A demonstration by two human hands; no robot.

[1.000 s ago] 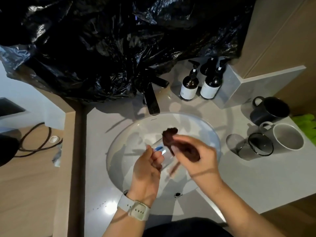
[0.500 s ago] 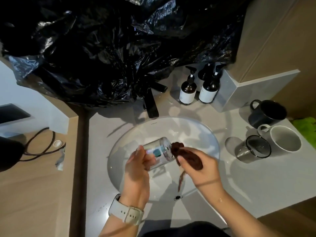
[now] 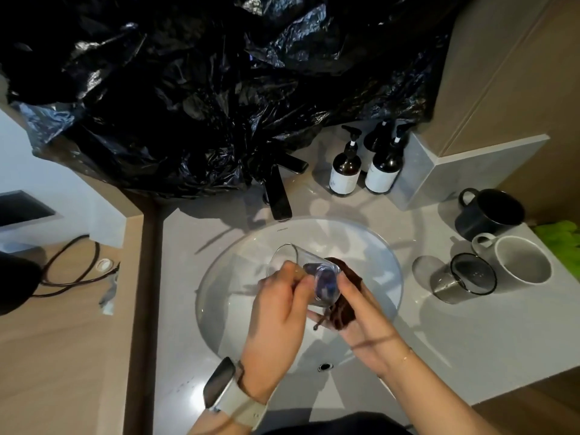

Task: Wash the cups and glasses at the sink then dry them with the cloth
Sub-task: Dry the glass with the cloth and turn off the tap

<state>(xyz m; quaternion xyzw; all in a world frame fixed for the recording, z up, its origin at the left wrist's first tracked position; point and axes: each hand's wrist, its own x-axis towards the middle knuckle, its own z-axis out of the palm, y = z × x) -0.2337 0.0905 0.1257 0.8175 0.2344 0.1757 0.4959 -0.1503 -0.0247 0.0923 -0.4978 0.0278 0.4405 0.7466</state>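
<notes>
Glasses (image 3: pixel 303 271) two, mugs (image 3: pixel 489 215) two, bottles (image 3: pixel 345 171) perhaps three.

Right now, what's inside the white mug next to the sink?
The white mug looks empty: only its bare grey inside shows. The near wall hides a bit of the bottom. The black mug behind it is too dark inside to tell.

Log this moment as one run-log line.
stage: washing | left hand: holds clear glass over sink | right hand: holds brown cloth at glass base
</notes>
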